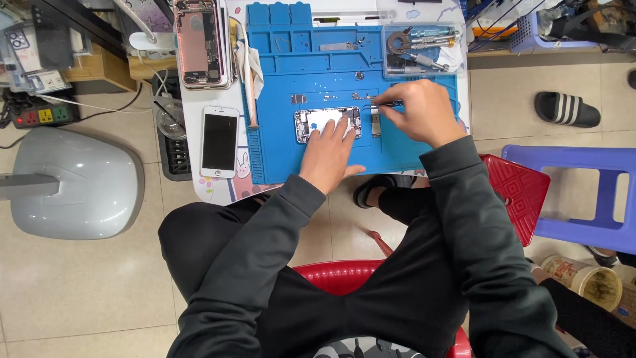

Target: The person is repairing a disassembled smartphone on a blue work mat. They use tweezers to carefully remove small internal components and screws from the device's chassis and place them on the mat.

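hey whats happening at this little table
A person seated on a red chair is working on an opened phone lying on a blue work mat. The left hand rests on the phone, holding it down. The right hand holds thin tweezers over small parts just right of the phone. A white phone lies face up left of the mat, and a clear tool box sits at the mat's top right.

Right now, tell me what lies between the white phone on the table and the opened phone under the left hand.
In the head view, only the ridged left edge of the blue repair mat lies between the white phone and the opened phone; the left hand rests on the latter.
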